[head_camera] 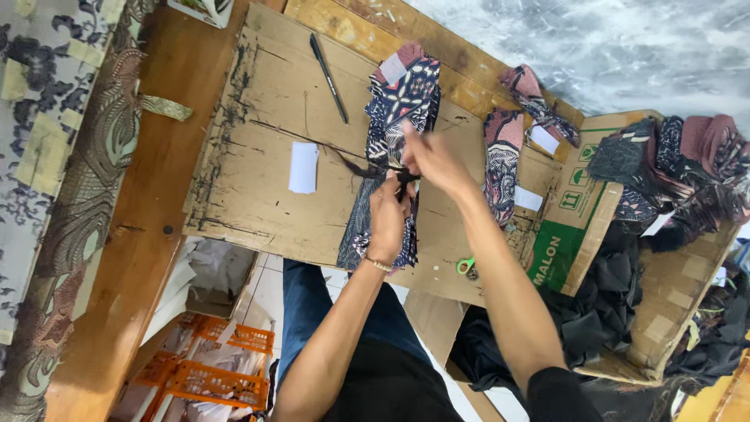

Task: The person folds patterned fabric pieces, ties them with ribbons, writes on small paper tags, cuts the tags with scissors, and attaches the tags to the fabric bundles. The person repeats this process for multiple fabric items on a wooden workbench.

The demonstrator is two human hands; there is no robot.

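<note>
- My left hand (388,221) covers the middle of the folded patterned cloth (398,117), so I can't tell how the dark string (361,169) is fastened
- My right hand (432,159) hides the string's other end
- The orange crate (211,375) runs off the bottom edge

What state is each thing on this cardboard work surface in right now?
Patterned fabric bundle: lying flat, pinched at its middle by both hands.
Left hand: closed on the bundle.
Right hand: fingers gripping the bundle.
Pen: lying loose, untouched.
White paper slip: flat, untouched.
Second fabric bundle: lying aside.
</note>
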